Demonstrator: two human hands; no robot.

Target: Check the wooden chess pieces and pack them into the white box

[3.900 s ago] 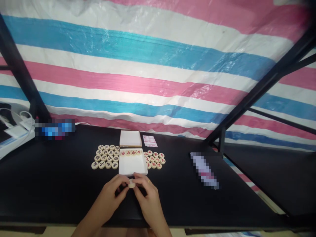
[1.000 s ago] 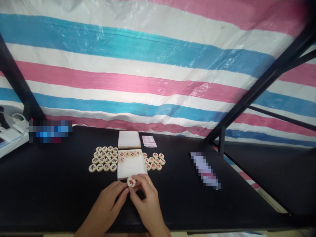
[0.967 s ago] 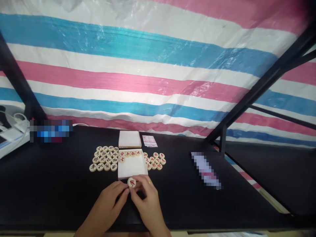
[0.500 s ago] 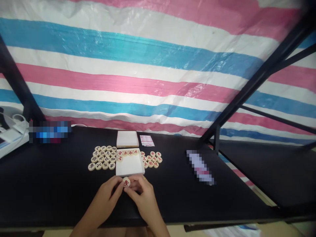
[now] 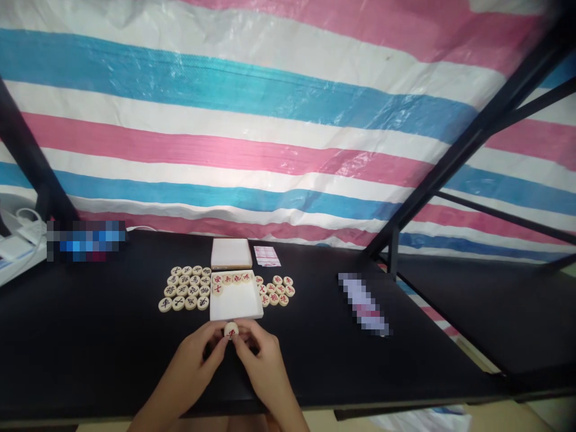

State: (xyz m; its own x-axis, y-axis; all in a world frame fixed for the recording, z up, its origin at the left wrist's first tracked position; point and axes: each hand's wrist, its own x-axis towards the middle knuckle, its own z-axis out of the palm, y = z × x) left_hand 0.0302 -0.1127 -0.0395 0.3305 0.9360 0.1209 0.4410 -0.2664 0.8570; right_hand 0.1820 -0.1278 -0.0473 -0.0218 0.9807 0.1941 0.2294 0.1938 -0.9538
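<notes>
Both my hands pinch one round wooden chess piece (image 5: 231,329) with a red character, just in front of a shallow white box (image 5: 236,303). My left hand (image 5: 198,362) grips it from the left, my right hand (image 5: 260,365) from the right. Several red-marked pieces (image 5: 228,279) lie along the far side of the box. A block of black-marked pieces (image 5: 186,288) lies left of the box. A smaller group of red-marked pieces (image 5: 274,290) lies to its right.
The white box lid (image 5: 231,254) and a small pink card (image 5: 267,255) lie behind the box on the black table (image 5: 90,336). A blurred strip (image 5: 363,303) lies to the right. Black metal frame bars (image 5: 432,186) and a striped tarp (image 5: 252,120) stand behind.
My hands keep turning the same piece between their fingertips; its red face now tilts more away. The view has shifted slightly; the pieces on the table have not moved.
</notes>
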